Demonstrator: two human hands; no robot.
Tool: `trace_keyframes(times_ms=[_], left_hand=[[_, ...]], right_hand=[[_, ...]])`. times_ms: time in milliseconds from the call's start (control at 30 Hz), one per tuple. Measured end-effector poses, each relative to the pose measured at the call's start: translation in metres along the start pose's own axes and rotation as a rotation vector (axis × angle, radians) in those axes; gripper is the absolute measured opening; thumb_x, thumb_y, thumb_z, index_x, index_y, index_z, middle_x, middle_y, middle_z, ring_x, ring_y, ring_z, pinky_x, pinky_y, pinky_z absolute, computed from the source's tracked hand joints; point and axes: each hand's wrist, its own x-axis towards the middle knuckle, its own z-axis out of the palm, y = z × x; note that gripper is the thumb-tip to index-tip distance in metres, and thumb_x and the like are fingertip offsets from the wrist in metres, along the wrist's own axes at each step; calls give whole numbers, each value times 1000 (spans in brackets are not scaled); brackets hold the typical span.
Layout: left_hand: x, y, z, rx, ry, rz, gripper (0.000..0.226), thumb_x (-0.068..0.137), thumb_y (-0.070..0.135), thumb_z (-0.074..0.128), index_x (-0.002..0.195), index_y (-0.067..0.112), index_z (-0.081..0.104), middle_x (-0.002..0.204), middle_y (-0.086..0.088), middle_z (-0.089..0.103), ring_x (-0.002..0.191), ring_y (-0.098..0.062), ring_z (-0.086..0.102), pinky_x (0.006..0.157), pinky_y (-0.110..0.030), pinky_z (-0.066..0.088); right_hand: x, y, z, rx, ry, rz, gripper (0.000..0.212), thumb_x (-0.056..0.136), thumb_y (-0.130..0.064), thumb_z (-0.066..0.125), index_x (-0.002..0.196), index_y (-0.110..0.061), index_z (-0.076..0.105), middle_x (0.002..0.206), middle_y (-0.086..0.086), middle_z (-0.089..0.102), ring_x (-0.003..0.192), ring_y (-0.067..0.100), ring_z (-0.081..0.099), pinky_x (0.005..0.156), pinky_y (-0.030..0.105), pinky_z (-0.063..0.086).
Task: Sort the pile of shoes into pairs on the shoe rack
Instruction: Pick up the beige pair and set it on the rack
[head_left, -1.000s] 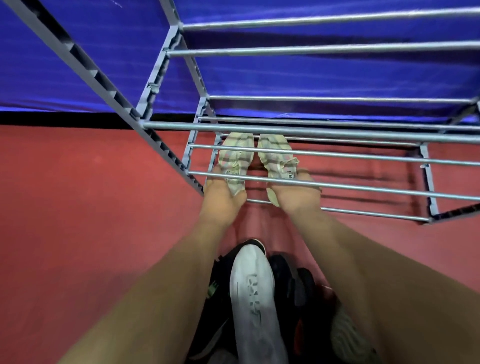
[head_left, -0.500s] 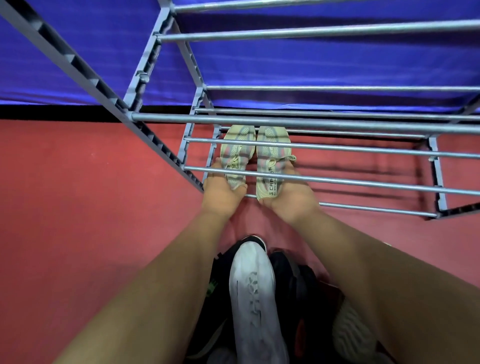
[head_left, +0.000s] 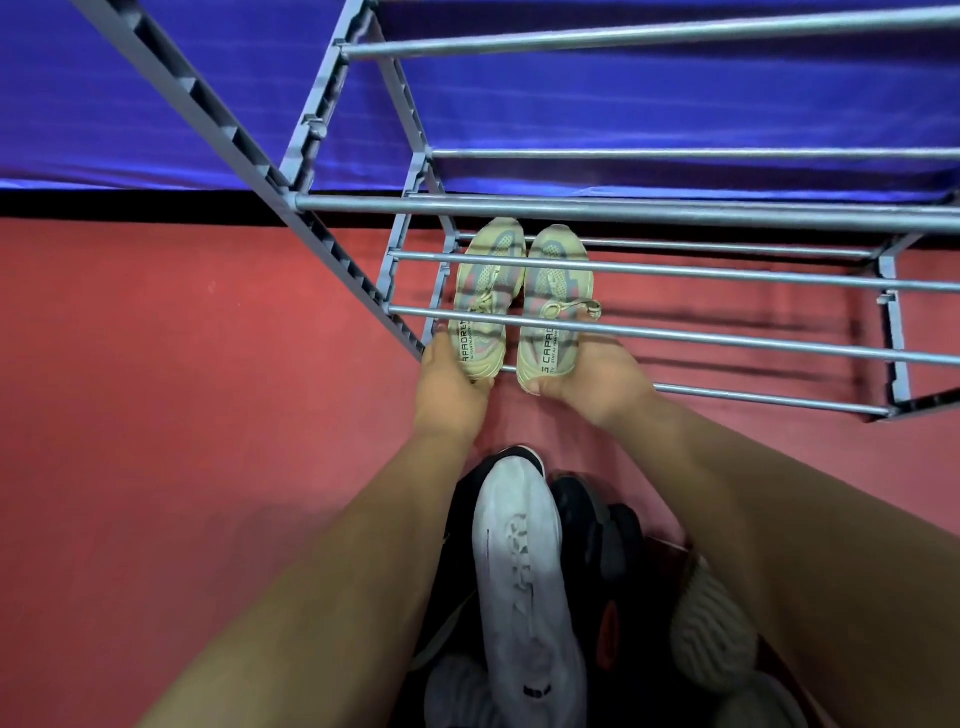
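Pair now squared up: right shoe (head_left: 553, 296), skewed a second ago, lies parallel and just beside left shoe (head_left: 483, 296), toes far, on the bottom tier at the left end of the shoe rack (head_left: 675, 214). Left grip (head_left: 452, 382) holds the left shoe's heel, right grip (head_left: 597, 384) cups the right shoe's heel, neither let go. First pair looks nearly placed. Pile (head_left: 597, 525) lies near on the floor, white shoe (head_left: 519, 561) on top. Insoles read "CAPAD…", smaller line unreadable, white sole's logo too blurred
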Motion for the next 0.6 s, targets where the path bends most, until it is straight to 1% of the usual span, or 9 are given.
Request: trace_keyframes(times_ms=[100,167,233,300,367,433,467,533,600], left_hand=[[-7,-1,-7,11,-13,11,52,86,6,69,134,19,54,135,-2,59,117,-27,62,91,-31,50],[-14,-4,-12,25,-29,25,60,85,8,65,142,22,52,138,-2,58,119,-27,62,97,-35,53],[-22,-6,-16,51,-37,7,65,85,11,64,147,22,49,140,-5,58,121,-29,62,100,-41,53],[-32,-4,-20,58,-38,-48,54,87,11,62,139,18,55,133,-7,61,116,-31,63,97,-39,53],[-51,0,-33,97,-93,-95,39,90,14,59,128,16,62,123,-9,68,106,-33,68,93,-40,56],[-63,4,-37,226,-264,-115,28,95,19,54,117,14,71,113,-10,73,101,-35,70,92,-40,57],[-65,6,-36,279,-339,-120,27,97,20,53,113,12,73,112,-11,73,104,-34,69,94,-37,56],[-72,13,-36,323,-436,-121,28,98,19,55,117,11,74,118,-10,72,112,-33,66,98,-36,53],[-89,19,-42,356,-464,-102,33,98,22,56,125,10,71,125,-12,71,116,-34,64,98,-36,52]], right_hand=[[-7,-1,-8,32,-35,-103,38,78,-42,87,112,-29,73,105,-9,71,96,14,68,81,27,52],[-17,-6,-14,-11,-44,-156,26,84,-26,80,109,-24,74,108,-1,69,102,22,68,84,28,51],[-29,-11,-16,-77,12,-176,32,89,-18,71,121,-13,71,119,9,68,112,30,64,95,35,53],[-42,-9,-16,-30,73,-78,46,88,-14,68,133,-6,59,130,16,61,120,34,59,103,40,50],[-68,-3,-15,-61,78,1,53,88,-11,66,138,-5,49,136,18,55,124,37,55,103,42,48],[-87,8,-11,-124,19,62,54,90,-12,64,141,-6,45,139,19,54,126,38,55,102,41,47],[-91,15,-10,-151,-9,86,54,92,-15,64,142,-6,46,140,19,55,126,38,56,102,40,47],[-102,23,-14,-192,-44,125,52,95,-20,62,144,-7,50,139,18,60,127,38,58,103,38,48],[-123,25,-20,-194,-66,156,42,98,-24,58,136,-8,59,131,18,67,119,37,64,98,37,52]])
